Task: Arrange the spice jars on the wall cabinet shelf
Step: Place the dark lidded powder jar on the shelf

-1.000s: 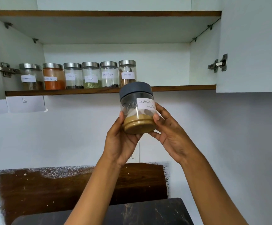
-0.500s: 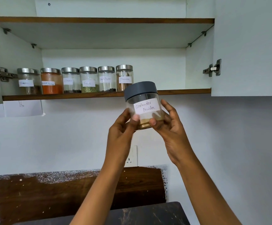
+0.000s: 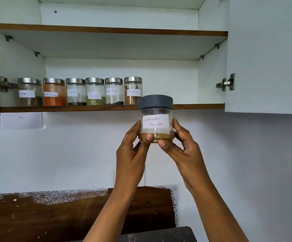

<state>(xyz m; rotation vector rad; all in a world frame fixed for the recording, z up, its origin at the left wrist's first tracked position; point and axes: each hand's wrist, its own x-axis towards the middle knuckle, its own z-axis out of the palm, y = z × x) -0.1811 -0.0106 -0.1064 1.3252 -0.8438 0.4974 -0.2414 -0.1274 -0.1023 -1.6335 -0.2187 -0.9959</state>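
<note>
I hold a clear jar labelled "Coriander Powder" (image 3: pixel 156 117), with a grey lid and brown powder at its bottom, upright in front of the lower shelf's edge. My left hand (image 3: pixel 133 151) grips its left side and my right hand (image 3: pixel 180 147) its right side, thumbs on the base. On the lower cabinet shelf (image 3: pixel 199 106) stands a row of several steel-lidded jars, from an unreadable one (image 3: pixel 30 92) at the left, through the orange powder jar (image 3: pixel 54 92), to the cinnamon jar (image 3: pixel 133 90) at the right end.
The shelf to the right of the cinnamon jar is bare up to the cabinet wall. The open right door (image 3: pixel 267 55) with its hinge (image 3: pixel 226 82) stands at the right. An upper shelf (image 3: pixel 106 30) runs above. A dark wooden board (image 3: pixel 72 213) leans on the wall below.
Both hands have raised the coriander jar, tipped it upright and turned its label to face me. The view has tilted up, showing more of the cabinet.
</note>
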